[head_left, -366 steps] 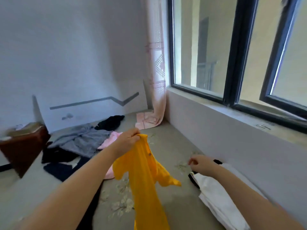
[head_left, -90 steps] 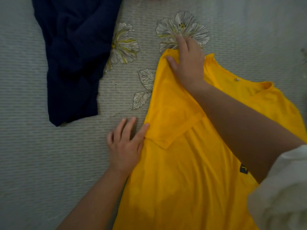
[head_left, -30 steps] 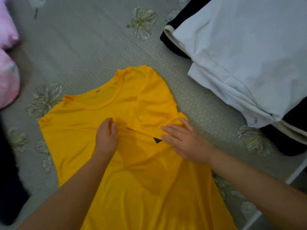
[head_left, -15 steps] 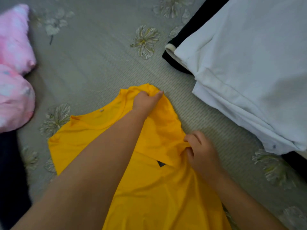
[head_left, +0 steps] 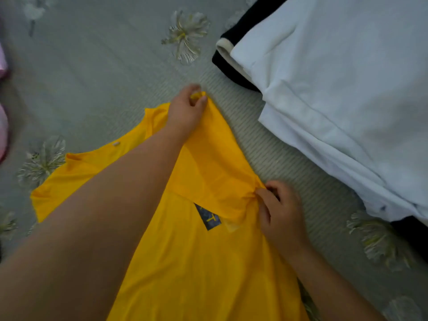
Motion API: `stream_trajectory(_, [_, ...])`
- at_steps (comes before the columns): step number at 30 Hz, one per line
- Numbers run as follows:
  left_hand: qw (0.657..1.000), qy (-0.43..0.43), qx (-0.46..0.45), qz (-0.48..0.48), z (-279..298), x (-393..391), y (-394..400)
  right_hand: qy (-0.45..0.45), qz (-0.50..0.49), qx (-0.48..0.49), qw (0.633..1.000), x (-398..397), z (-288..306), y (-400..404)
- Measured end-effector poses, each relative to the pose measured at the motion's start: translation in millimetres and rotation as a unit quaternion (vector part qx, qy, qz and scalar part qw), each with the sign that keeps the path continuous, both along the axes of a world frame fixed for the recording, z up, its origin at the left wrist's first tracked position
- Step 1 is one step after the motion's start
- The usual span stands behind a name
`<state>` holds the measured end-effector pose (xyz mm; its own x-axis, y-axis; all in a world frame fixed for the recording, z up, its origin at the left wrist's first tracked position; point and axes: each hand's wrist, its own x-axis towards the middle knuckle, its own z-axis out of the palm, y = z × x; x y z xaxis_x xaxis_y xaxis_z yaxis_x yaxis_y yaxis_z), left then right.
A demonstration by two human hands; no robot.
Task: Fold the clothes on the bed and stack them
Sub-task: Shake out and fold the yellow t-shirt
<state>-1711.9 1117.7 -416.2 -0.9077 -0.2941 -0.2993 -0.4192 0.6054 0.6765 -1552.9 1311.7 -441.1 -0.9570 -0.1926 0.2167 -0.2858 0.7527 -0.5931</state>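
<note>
On the grey flowered bedspread (head_left: 97,72), the yellow shirt (head_left: 196,262) is spread flat; its shoulder is pinched by the left hand (head_left: 186,112), its folded sleeve edge by the right hand (head_left: 281,216), beside white folded clothes (head_left: 335,89).

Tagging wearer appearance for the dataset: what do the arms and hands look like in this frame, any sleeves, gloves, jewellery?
Both forearms are bare as far as the frame shows, with no sleeve visible. The left hand and right hand are bare too: no gloves, and no rings, watch or bracelet can be seen. The nails look short and unpainted. No markings, straps or cables on either arm.
</note>
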Motion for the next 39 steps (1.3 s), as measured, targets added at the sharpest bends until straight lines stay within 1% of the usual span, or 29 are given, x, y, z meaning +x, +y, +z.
stream_trajectory(2, [1.0,0.015,-0.004,0.008,3,5,1,-0.005,-0.01,0.0,1.0,-2,-2,-2])
stream_trajectory(5, [0.995,0.043,-0.085,-0.031,3,39,0,-0.01,-0.017,0.015,1.0,-3,-3,-5])
stream_trajectory(6, [0.992,0.029,-0.119,-0.035,3,56,-3,-0.01,-0.019,0.016,1.0,-3,-3,-5])
stream_trajectory(8, [0.983,-0.036,-0.18,-0.021,3,89,-12,-0.011,-0.023,0.014,1.0,-2,-4,-5])
stream_trajectory(10, [0.973,-0.099,-0.208,-0.013,4,112,-21,-0.016,-0.025,0.011,1.0,-3,-4,-6])
stream_trajectory(12, [0.977,-0.127,-0.172,-0.015,6,125,-29,-0.018,-0.023,0.017,0.999,-3,-4,-7])
stream_trajectory(14, [0.985,-0.139,-0.098,-0.013,7,131,-36,-0.02,-0.028,0.026,0.999,-2,-3,-8])
stream_trajectory(16, [0.99,-0.137,-0.026,0.028,7,130,-43,-0.03,-0.042,0.033,0.998,-2,-3,-10])
stream_trajectory(17, [0.991,-0.121,-0.003,0.063,7,127,-46,-0.034,-0.045,0.038,0.998,-1,-3,-10])
stream_trajectory(18, [0.992,-0.094,0.0,0.088,7,125,-48,-0.035,-0.045,0.044,0.997,-1,-3,-11])
stream_trajectory(19, [0.993,-0.065,-0.028,0.093,8,125,-49,-0.033,-0.042,0.049,0.997,-1,-2,-11])
stream_trajectory(20, [0.993,-0.038,-0.08,0.08,9,127,-48,-0.03,-0.039,0.054,0.997,-1,-2,-11])
stream_trajectory(22, [0.982,0.026,-0.187,0.009,11,137,-40,-0.026,-0.038,0.058,0.997,-2,-2,-11])
stream_trajectory(23, [0.975,0.071,-0.204,-0.045,12,146,-31,-0.026,-0.038,0.058,0.997,-2,-2,-11])
stream_trajectory(25, [0.954,0.147,-0.19,-0.179,13,166,-6,-0.029,-0.039,0.057,0.997,-1,-2,-11])
stream_trajectory(26, [0.939,0.163,-0.18,-0.243,12,177,7,-0.031,-0.038,0.054,0.997,-1,-2,-11])
stream_trajectory(27, [0.927,0.16,-0.176,-0.29,9,185,17,-0.033,-0.038,0.05,0.997,-1,-2,-11])
stream_trajectory(28, [0.922,0.145,-0.178,-0.312,6,191,26,-0.034,-0.039,0.045,0.998,-1,-2,-11])
stream_trajectory(30, [0.93,0.104,-0.185,-0.299,2,197,38,-0.033,-0.04,0.039,0.998,-1,-2,-11])
stream_trajectory(32, [0.941,0.097,-0.185,-0.267,-2,197,43,-0.033,-0.039,0.035,0.998,-1,-2,-11])
stream_trajectory(36, [0.939,0.151,-0.185,-0.246,-8,197,39,-0.038,-0.044,0.028,0.998,-1,-1,-11])
stream_trajectory(39, [0.92,0.193,-0.215,-0.267,-10,205,27,-0.038,-0.042,0.027,0.998,-2,0,-13])
